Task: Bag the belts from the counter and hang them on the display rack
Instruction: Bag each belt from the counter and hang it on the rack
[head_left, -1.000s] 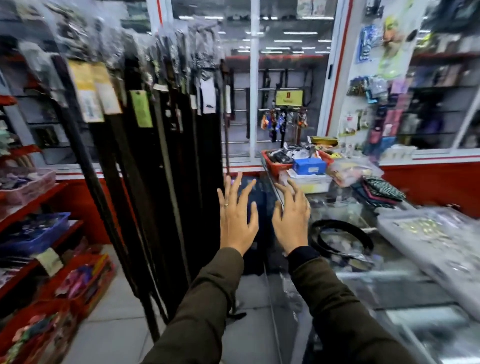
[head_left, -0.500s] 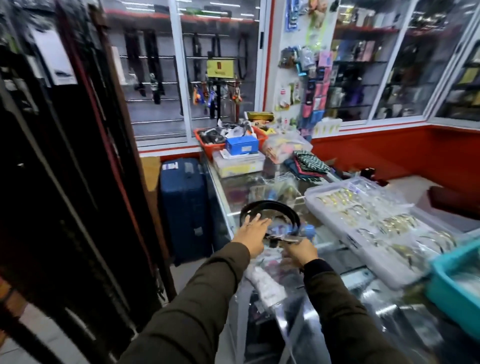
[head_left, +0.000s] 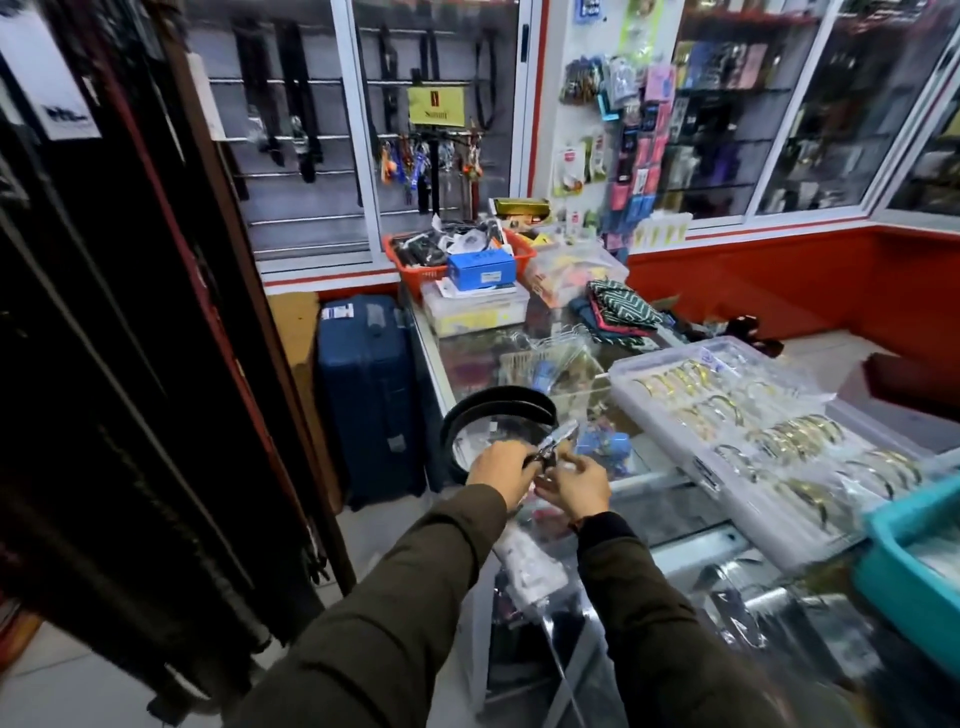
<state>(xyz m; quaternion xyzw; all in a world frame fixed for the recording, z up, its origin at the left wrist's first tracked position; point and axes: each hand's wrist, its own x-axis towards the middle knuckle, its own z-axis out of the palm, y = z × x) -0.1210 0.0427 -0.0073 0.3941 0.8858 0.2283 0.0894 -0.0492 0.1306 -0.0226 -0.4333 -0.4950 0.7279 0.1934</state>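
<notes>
Gripping the buckle end of a coiled black belt (head_left: 498, 410), the left hand (head_left: 498, 470) has its fingers closed around the strap where it meets the silver buckle (head_left: 560, 435), which juts up and to the right between the two hands. The right hand (head_left: 576, 480) sits just beside it, fingers curled in toward the buckle, though whether they actually pinch it cannot be told. The belt's loop stands on edge on the glass counter (head_left: 670, 512), near its left edge, beyond the hands. Clear plastic bags (head_left: 540, 566) lie on the counter below the wrists. To the right rests a clear tray of gold bangles (head_left: 769, 431), and a teal bin (head_left: 904, 566) sits at the right edge. Dark belts hang on the display rack (head_left: 119, 364) at the left, beside a blue suitcase (head_left: 369, 395) on the floor.
</notes>
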